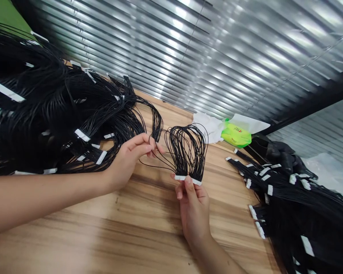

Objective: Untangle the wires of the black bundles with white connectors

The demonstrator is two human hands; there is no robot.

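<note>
Over the brown wood-grain worktop (117, 224), the right hand (196, 207) is gripping the flat white strip (180, 177) of a looped bundle of thin black wires (180, 152); the left hand (127, 158) is pinching some loose strands (165, 167). Gentle parting, with the strip steady, is probably preventing tangles.

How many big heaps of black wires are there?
2: the left heap and the right heap, either side of the wire bundle in the right hand; more may be hidden.

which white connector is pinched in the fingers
The white connector on the small looped bundle, pinched by the right hand; the other white connectors in view lie among the wire piles at either side.
</note>
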